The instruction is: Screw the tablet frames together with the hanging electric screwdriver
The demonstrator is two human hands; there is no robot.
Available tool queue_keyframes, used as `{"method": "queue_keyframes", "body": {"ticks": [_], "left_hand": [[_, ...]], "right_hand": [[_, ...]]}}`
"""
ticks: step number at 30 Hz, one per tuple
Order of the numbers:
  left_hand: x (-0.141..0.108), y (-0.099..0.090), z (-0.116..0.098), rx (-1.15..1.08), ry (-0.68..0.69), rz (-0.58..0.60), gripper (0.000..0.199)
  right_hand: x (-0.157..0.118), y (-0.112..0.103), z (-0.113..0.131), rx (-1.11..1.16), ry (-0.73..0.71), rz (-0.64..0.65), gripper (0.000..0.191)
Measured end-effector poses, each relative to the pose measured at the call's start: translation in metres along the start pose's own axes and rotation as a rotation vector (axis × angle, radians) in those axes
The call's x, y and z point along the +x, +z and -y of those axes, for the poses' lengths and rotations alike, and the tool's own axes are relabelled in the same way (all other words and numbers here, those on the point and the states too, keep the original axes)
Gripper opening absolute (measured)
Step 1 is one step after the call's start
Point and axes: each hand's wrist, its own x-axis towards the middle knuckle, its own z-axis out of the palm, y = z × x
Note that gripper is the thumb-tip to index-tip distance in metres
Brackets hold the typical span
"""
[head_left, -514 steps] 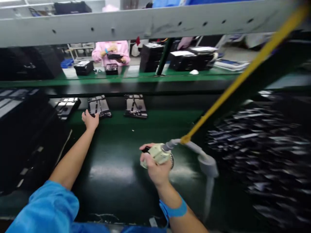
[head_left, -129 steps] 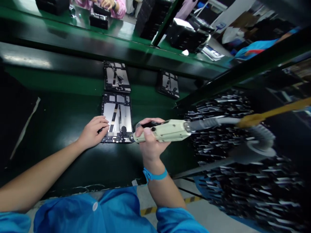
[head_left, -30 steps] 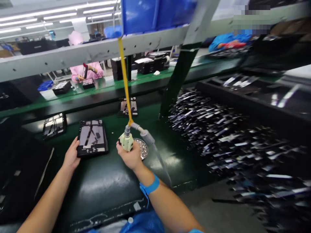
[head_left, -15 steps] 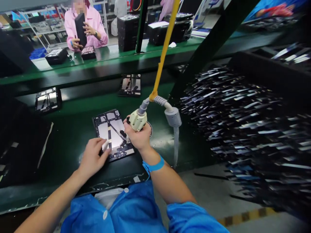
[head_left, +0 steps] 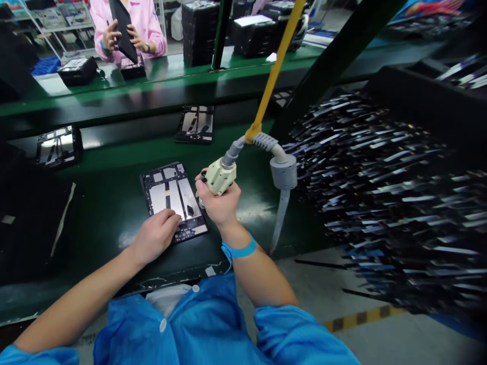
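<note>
An opened tablet lies flat on the green bench, its silver inner plates, dark flat cables and circuit board showing. My left hand rests over its lower left part, fingertips pressed together at the silver plate. What they pinch, if anything, is hidden. Beside the tablet's right edge, my right hand is wrapped round a cream corded hand tool. The tool's lower end is mostly hidden by the hand. A yellow strap holds up its grey cable, which carries a grey cylinder.
Two more opened tablets lie farther back on the bench. Many dark strips with shiny faces crowd the right side. A dark stack stands left. Across the bench, a person in pink holds a black panel.
My left hand has moved right over the tablet, and its fingertips have closed together. The right hand and tool have lifted slightly away from the tablet. The view has shifted a little.
</note>
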Motion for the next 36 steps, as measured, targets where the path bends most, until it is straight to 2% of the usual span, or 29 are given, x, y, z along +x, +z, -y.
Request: {"method": "queue_keyframes", "body": {"ticks": [4, 9, 13, 17, 21, 30, 36], "left_hand": [[-0.024, -0.009, -0.007, 0.03, 0.135, -0.047, 0.024], [-0.04, 0.01, -0.015, 0.009, 0.127, -0.027, 0.027], [-0.038, 0.019, -0.014, -0.083, 0.11, -0.093, 0.031], [-0.035, 0.017, -0.012, -0.116, 0.109, -0.141, 0.033], [-0.036, 0.017, -0.014, -0.13, 0.158, -0.106, 0.032], [-0.039, 0.023, -0.021, -0.096, 0.105, -0.093, 0.031], [-0.041, 0.025, -0.022, -0.095, 0.123, -0.115, 0.032]], "right_hand": [[-0.002, 0.0, 0.003, -0.01, 0.012, -0.004, 0.019], [-0.002, 0.0, 0.005, -0.021, 0.031, 0.014, 0.02], [-0.002, 0.0, 0.004, -0.033, 0.013, 0.012, 0.019], [-0.001, 0.0, 0.002, -0.04, 0.017, 0.011, 0.02], [-0.002, 0.0, 0.002, -0.051, 0.023, 0.018, 0.019], [-0.003, 0.001, 0.001, -0.047, 0.038, 0.022, 0.021], [-0.003, 0.0, 0.001, -0.045, 0.039, 0.038, 0.02]]}}
